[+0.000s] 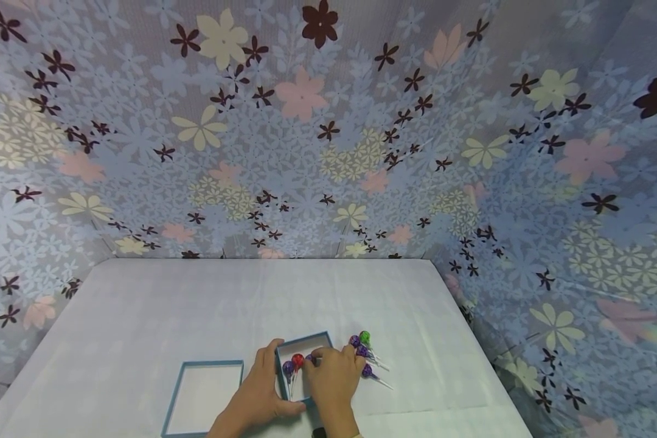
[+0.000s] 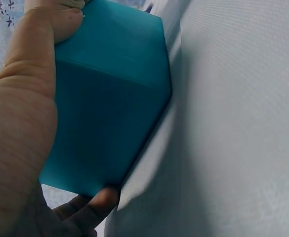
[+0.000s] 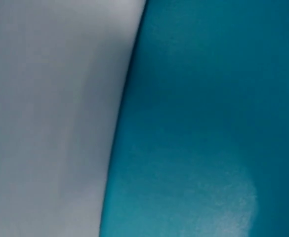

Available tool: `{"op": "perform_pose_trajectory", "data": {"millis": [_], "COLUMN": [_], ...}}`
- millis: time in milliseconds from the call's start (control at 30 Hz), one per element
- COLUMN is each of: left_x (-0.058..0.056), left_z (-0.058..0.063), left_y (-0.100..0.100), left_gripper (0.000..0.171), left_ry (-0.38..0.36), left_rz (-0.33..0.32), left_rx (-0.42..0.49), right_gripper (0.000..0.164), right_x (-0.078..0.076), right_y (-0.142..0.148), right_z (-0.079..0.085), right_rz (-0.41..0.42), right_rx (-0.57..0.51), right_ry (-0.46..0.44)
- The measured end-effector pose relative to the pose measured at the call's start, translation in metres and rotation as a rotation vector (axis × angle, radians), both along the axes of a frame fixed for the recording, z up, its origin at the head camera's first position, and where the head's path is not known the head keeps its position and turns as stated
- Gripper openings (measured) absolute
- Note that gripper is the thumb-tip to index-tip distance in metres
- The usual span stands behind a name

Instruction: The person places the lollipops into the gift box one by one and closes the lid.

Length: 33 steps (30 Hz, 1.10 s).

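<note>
My left hand [image 1: 260,380] grips a blue box [image 1: 303,337] with a white inside, its thumb on the near side and its fingers round the left wall. In the left wrist view the teal outer walls of the box [image 2: 109,108] fill the space between thumb and fingers. Inside the box, a purple lollipop [image 1: 288,367] and a red lollipop [image 1: 298,361] lie side by side at the left. My right hand [image 1: 336,374] reaches over the box's right wall and pinches another purple lollipop [image 1: 309,359]; its stick is hidden. Only a box wall [image 3: 198,118] shows in the right wrist view.
Several more lollipops [image 1: 365,370], purple and green, lie on the white table [image 1: 416,316] right of the box. To the left rests a shallow blue-edged tray or lid [image 1: 208,395], white inside. Behind the table hangs a flowered curtain [image 1: 306,182].
</note>
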<state>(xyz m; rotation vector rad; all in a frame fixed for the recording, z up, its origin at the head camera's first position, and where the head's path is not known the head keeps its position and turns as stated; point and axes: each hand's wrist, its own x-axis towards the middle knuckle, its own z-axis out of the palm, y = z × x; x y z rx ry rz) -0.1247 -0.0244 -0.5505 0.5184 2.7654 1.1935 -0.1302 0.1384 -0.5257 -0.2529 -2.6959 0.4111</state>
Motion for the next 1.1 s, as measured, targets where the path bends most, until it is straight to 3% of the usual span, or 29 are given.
{"op": "perform_pose_trajectory", "data": {"millis": [233,567,767,967,1100], "left_x": [0.000,-0.001,-0.001,-0.001,0.000], "left_z": [-0.003,-0.003,-0.003,-0.003,-0.003], "left_y": [-0.005,-0.003,-0.002,0.001,0.002], "left_gripper": [0.131,0.130,0.130,0.131,0.131], "left_ry": [-0.029,-0.010,-0.009,-0.025,-0.020], "left_rz": [-0.008,-0.006,-0.010,-0.014,-0.017], "left_rx": [0.005,0.024,0.025,0.018,0.019], "right_gripper": [0.015,0.020,0.018,0.012,0.013], "right_x": [0.002,0.008,0.012,0.011,0.013], "right_y": [-0.002,0.008,0.023,0.046,0.062], "right_z": [-0.003,0.007,0.011,0.007,0.004], "right_rz": [0.022,0.076,0.035,-0.003,-0.047], "right_rx": [-0.033,-0.171,-0.351,-0.409,-0.420], "right_ry": [0.035,0.221,0.247,0.282,0.243]}}
